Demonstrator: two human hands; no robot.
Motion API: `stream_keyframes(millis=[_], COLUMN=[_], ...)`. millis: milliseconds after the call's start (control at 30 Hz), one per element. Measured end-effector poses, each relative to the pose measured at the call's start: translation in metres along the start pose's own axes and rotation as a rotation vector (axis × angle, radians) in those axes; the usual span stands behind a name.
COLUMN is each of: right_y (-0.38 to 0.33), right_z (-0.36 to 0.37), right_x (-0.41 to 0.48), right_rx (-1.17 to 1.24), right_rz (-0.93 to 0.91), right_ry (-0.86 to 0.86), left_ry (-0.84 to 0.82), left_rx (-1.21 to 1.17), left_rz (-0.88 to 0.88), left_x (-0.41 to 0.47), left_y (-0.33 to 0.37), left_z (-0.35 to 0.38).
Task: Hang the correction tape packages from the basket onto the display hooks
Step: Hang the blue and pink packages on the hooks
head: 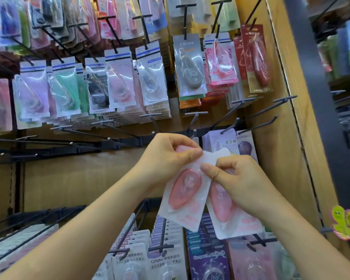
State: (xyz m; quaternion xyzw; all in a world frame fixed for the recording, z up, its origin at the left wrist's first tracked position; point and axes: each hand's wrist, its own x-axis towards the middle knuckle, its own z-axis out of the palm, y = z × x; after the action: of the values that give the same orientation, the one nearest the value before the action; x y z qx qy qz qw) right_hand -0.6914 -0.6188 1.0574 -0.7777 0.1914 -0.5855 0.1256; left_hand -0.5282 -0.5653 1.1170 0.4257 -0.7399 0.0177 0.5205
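Correction tape packages (182, 217), two flat white cards each with a clear glossy blister over a pink teardrop-shaped dispenser, are held up in front of the display. They overlap at their tops and fan apart downward. Behind them is a smooth, pale brown wooden backboard (69, 178), bounded on the right by a wooden side panel (281, 148) with a slotted strip along its edge. Shiny carded packs (113, 85) crowd the upper rows, and more packs (162, 261) fill the row beneath the hands. Between these rows thin dark display hooks (229, 114) jut out bare just above the hands, with open board behind them. The left hand (170, 156) pinches the top of the left card between thumb and curled fingers. The right hand (238, 178) grips the right card near its top, thumb on the front.
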Motion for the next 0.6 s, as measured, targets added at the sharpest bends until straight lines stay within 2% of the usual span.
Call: stream_keyframes(millis=[167, 300, 600], right_y=[0.000, 0.004, 0.008], right_z=[0.001, 0.004, 0.001], right_x=[-0.001, -0.002, -0.001], right_rx=[0.172, 0.207, 0.171], right_rz=[0.082, 0.183, 0.342], right_ry=[-0.054, -0.038, -0.039], left_ry=[0.240, 0.345, 0.270], left_rx=[-0.092, -0.097, -0.072], left_rz=[0.007, -0.020, -0.097], left_x=[0.021, 0.032, 0.041], left_y=[0.005, -0.001, 0.003], left_z=[0.012, 0.017, 0.015])
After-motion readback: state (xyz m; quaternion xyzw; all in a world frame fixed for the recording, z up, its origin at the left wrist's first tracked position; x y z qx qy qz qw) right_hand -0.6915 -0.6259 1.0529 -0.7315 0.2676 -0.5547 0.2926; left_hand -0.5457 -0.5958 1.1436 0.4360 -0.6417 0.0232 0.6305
